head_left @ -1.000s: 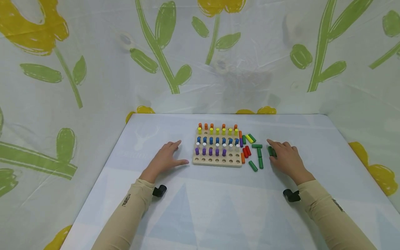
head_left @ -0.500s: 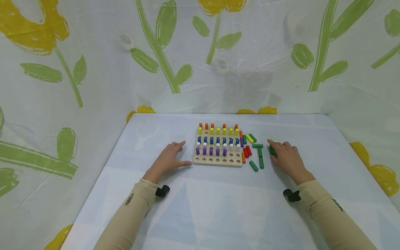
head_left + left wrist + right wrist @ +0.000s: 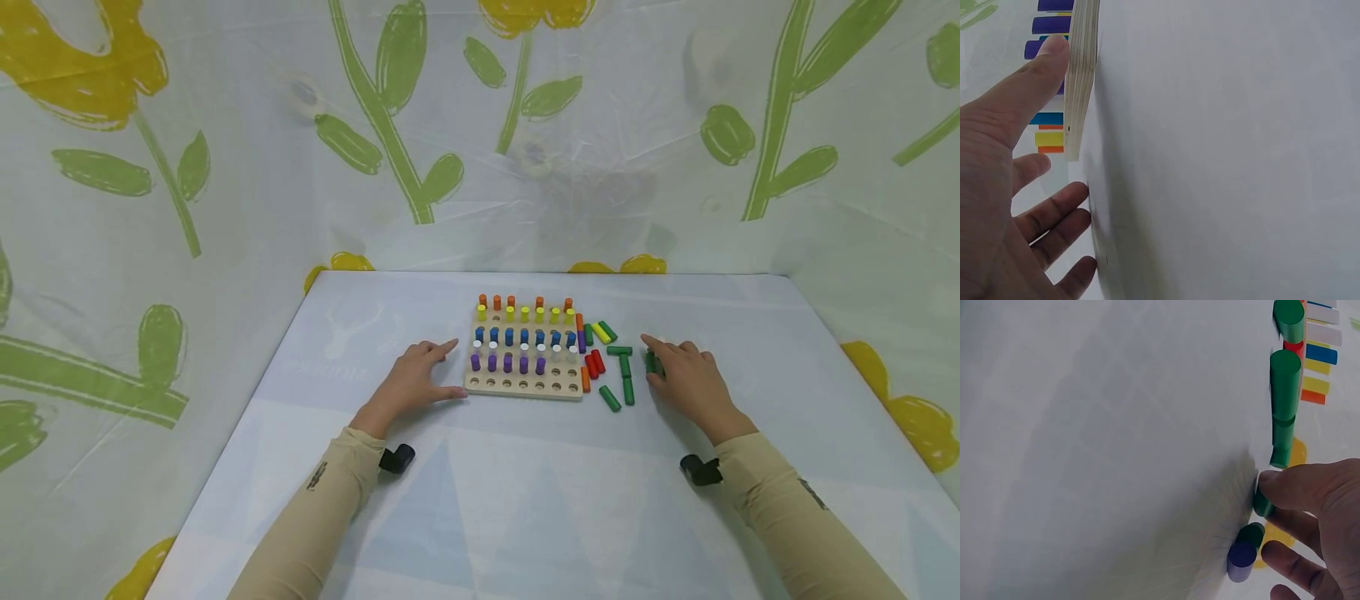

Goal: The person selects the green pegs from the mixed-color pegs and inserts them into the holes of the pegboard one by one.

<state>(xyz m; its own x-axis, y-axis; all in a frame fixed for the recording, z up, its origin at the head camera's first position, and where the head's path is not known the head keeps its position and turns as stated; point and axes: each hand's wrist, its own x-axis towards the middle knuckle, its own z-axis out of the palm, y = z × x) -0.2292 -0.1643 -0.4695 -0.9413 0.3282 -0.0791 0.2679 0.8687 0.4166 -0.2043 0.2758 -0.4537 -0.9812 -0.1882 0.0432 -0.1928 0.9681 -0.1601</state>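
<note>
A wooden pegboard [image 3: 522,388] holds rows of upright coloured pegs: orange, yellow, blue, white and purple. My left hand [image 3: 408,381] is spread at its left edge, thumb and index finger apart. In the left wrist view, the thumb of that hand [image 3: 1004,181] overlaps the board's side [image 3: 1082,81]; contact is unclear. To the right of the board, my right hand [image 3: 692,385] rests on the table with its fingers loosely extended. Its thumb appears to touch a green peg [image 3: 1262,504]. Near its fingers lie another green peg [image 3: 1251,534] and a purple peg [image 3: 1242,560].
Loose green pegs [image 3: 626,367] lie between the board and my right hand. Beside the board's right edge are red pegs [image 3: 594,363], a yellow peg [image 3: 601,333] and an orange peg [image 3: 586,380]. A flower-printed curtain [image 3: 600,192] stands behind the table [image 3: 525,500].
My left hand has moved right, up to the board's left edge, its thumb and index finger still spread. The right hand stays in place beside the green peg.
</note>
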